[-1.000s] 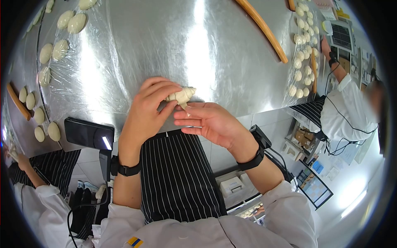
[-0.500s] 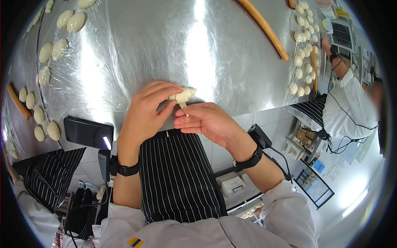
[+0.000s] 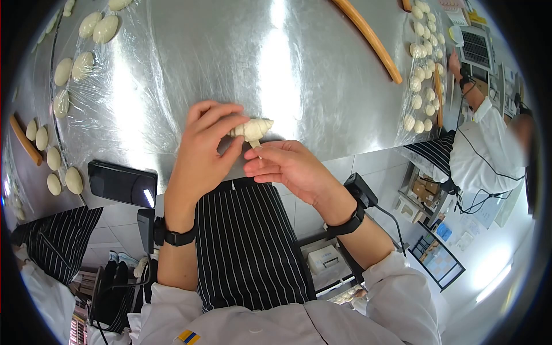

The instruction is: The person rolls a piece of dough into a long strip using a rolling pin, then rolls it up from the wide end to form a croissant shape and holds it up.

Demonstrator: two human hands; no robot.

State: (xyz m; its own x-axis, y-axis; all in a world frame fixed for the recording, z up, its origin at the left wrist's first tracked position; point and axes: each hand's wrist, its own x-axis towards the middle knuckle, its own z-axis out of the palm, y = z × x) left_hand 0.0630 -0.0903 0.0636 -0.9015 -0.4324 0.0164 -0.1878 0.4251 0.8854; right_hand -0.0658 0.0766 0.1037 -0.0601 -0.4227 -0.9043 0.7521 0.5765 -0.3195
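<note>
A pale dough roll [image 3: 253,130], coiled in ridges with a pointed end to the right, is between my hands near the table's front edge. My left hand [image 3: 208,144] grips its left end between thumb and index finger, with the other fingers raised and apart. The loose tail of dough [image 3: 256,145] hangs off the roll toward me. My right hand [image 3: 286,168] pinches that tail between thumb and fingers, palm turned partly up. The left end of the roll is hidden behind my left fingers.
Steel table [image 3: 218,57]. Dough balls [image 3: 106,29] lie under plastic film [image 3: 132,115] at left, more dough balls [image 3: 415,85] at right. A wooden rolling pin [image 3: 368,40] is at the far side. A phone [image 3: 122,183] rests at the front edge. A co-worker [image 3: 483,146] stands at right.
My left index and middle fingers have lifted and spread, showing more of the roll. My right hand keeps its pinch on the tail, almost in place.
</note>
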